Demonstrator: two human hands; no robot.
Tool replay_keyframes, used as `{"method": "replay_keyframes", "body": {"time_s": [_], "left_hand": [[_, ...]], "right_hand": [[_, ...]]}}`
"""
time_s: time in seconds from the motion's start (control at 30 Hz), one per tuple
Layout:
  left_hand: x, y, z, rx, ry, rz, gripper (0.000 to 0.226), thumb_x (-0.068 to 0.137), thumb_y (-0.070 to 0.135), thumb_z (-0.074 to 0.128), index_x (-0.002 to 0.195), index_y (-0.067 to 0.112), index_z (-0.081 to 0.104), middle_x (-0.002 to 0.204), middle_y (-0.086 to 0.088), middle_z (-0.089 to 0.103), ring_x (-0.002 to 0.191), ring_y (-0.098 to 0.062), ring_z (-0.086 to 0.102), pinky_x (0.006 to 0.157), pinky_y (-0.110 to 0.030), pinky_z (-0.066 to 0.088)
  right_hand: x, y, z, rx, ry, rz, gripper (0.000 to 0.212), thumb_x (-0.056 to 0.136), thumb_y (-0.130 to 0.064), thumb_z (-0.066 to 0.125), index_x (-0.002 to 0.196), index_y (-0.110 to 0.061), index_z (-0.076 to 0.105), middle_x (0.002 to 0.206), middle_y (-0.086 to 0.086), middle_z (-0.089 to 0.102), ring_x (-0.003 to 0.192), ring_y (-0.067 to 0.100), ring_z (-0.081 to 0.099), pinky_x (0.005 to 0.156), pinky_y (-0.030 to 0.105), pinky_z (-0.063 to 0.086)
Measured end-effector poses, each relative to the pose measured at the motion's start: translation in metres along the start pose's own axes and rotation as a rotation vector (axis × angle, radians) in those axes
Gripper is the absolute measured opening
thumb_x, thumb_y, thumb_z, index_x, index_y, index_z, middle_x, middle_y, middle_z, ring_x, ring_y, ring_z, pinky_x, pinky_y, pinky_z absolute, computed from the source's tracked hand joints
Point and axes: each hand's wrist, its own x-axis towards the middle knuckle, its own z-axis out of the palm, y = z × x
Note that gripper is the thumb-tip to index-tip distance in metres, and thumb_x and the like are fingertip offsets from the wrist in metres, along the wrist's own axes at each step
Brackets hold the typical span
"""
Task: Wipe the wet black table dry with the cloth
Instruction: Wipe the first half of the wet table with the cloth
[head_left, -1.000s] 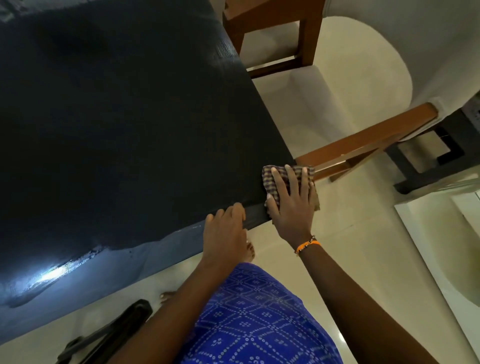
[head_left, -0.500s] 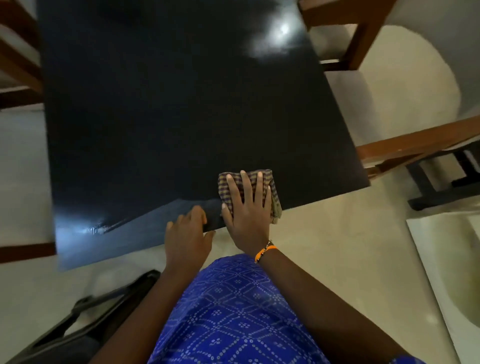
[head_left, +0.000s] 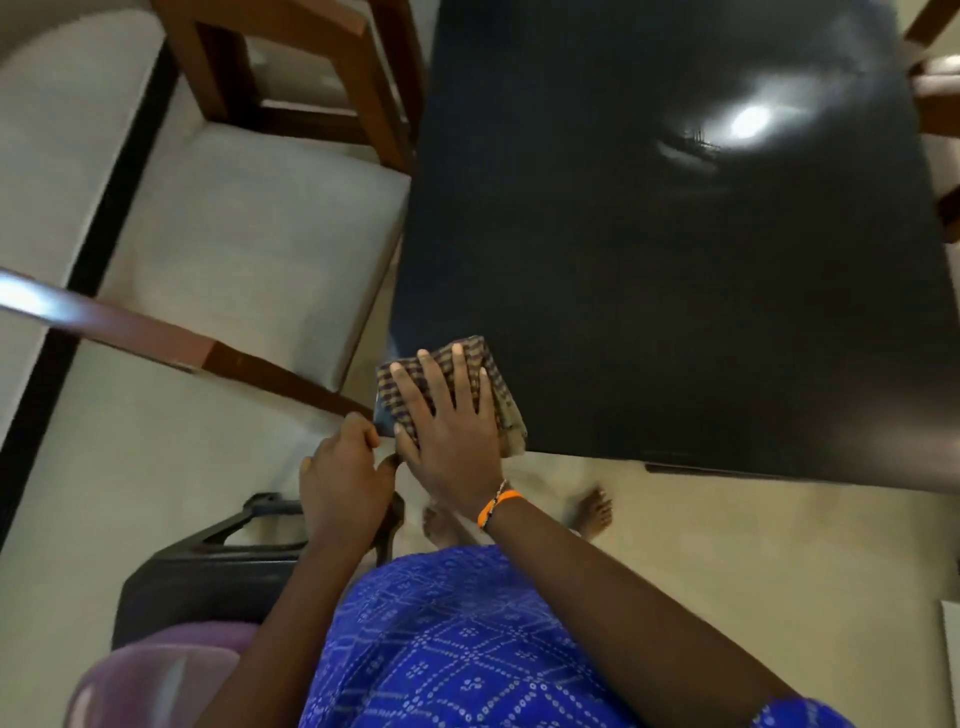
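The black table (head_left: 675, 270) fills the upper right, with a bright glare on its far part. A folded brown checked cloth (head_left: 498, 384) lies at the table's near left corner. My right hand (head_left: 447, 431) presses flat on the cloth with fingers spread; an orange band is on its wrist. My left hand (head_left: 345, 478) sits just left of it, fingers curled over the table's corner edge.
A wooden chair with a pale seat (head_left: 249, 244) stands left of the table. A black stool frame (head_left: 218, 566) and a purple plastic item (head_left: 156, 680) are at lower left. My bare feet (head_left: 595, 512) stand on the pale floor under the table's near edge.
My right hand has slid the cloth leftward along the near edge, from the right corner to the left corner. My left hand moved along with it. The view swung left.
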Motion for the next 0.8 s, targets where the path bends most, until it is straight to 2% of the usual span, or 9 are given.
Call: {"method": "replay_keyframes", "body": {"time_s": [0.07,0.17,0.3,0.37,0.43,0.5,0.57,0.7,0.8], "left_hand": [[0.002,-0.015,-0.004,-0.076,-0.004,-0.057,0.034,0.074,0.026,0.073,0.08,0.024,0.04,0.071,0.005,0.052,0.068,-0.016,0.05,0.067,-0.032,0.034],[0.006,-0.026,-0.007,-0.227,-0.034,-0.104,0.03,0.074,0.028,0.074,0.084,0.028,0.045,0.076,0.009,0.055,0.073,-0.014,0.055,0.064,-0.03,0.039],[0.007,-0.033,-0.005,-0.331,-0.123,-0.043,0.032,0.079,0.021,0.07,0.108,0.026,0.057,0.091,0.013,0.059,0.074,-0.006,0.057,0.066,-0.022,0.042],[0.005,-0.033,-0.003,-0.402,-0.154,-0.05,0.032,0.082,0.016,0.067,0.112,0.023,0.058,0.096,0.012,0.06,0.072,-0.001,0.057,0.063,-0.013,0.041],[0.003,-0.032,-0.001,-0.53,-0.175,-0.114,0.029,0.084,0.008,0.062,0.111,0.019,0.06,0.099,0.008,0.064,0.077,-0.003,0.059,0.064,-0.009,0.041],[0.001,-0.031,0.0,-0.772,-0.212,-0.26,0.029,0.086,0.0,0.055,0.111,0.014,0.061,0.102,0.0,0.067,0.082,-0.009,0.062,0.064,-0.009,0.047],[-0.001,-0.03,0.0,-0.978,-0.233,-0.405,0.028,0.091,0.0,0.047,0.111,0.013,0.062,0.102,-0.001,0.068,0.082,-0.011,0.061,0.061,-0.008,0.048],[-0.001,-0.026,0.001,-1.126,-0.256,-0.562,0.032,0.098,0.01,0.034,0.115,0.015,0.061,0.108,-0.001,0.067,0.087,-0.014,0.059,0.076,-0.023,0.044],[0.003,-0.018,0.0,-1.067,-0.191,-0.533,0.032,0.099,0.012,0.031,0.12,0.014,0.056,0.107,0.0,0.064,0.085,-0.012,0.059,0.068,-0.02,0.043]], "right_hand": [[0.019,0.002,-0.002,0.008,-0.007,-0.101,0.056,0.088,-0.042,0.042,0.142,-0.026,0.039,0.151,0.008,0.036,0.141,0.036,0.026,0.112,0.057,0.023],[0.058,0.017,-0.011,-0.051,-0.029,-0.184,0.054,0.089,-0.042,0.046,0.141,-0.032,0.04,0.152,0.004,0.034,0.144,0.034,0.018,0.116,0.056,0.011],[0.132,0.036,-0.025,-0.081,-0.101,-0.036,0.063,0.087,-0.053,0.047,0.144,-0.042,0.025,0.16,-0.004,0.008,0.147,0.03,-0.005,0.111,0.064,-0.002],[0.158,0.04,-0.032,-0.051,-0.131,0.004,0.065,0.086,-0.055,0.049,0.144,-0.044,0.023,0.16,-0.003,0.002,0.146,0.032,-0.01,0.111,0.065,-0.003],[0.163,0.04,-0.033,-0.094,-0.121,0.0,0.063,0.088,-0.056,0.047,0.144,-0.042,0.023,0.16,-0.001,0.006,0.147,0.032,-0.007,0.111,0.066,-0.001],[0.149,0.035,-0.031,-0.148,-0.09,-0.017,0.06,0.091,-0.054,0.042,0.145,-0.039,0.024,0.159,0.001,0.012,0.147,0.033,-0.003,0.111,0.066,0.003],[0.126,0.025,-0.024,-0.178,-0.086,-0.047,0.058,0.091,-0.053,0.039,0.145,-0.037,0.025,0.158,0.004,0.015,0.146,0.034,0.001,0.111,0.066,0.005],[0.068,0.004,-0.008,-0.197,-0.102,-0.219,0.056,0.089,-0.054,0.037,0.14,-0.032,0.037,0.155,0.008,0.025,0.143,0.039,0.016,0.111,0.067,0.01],[0.032,0.012,-0.001,-0.149,-0.097,-0.385,0.054,0.088,-0.051,0.042,0.139,-0.034,0.039,0.153,0.006,0.032,0.143,0.036,0.021,0.113,0.063,0.013]]}}
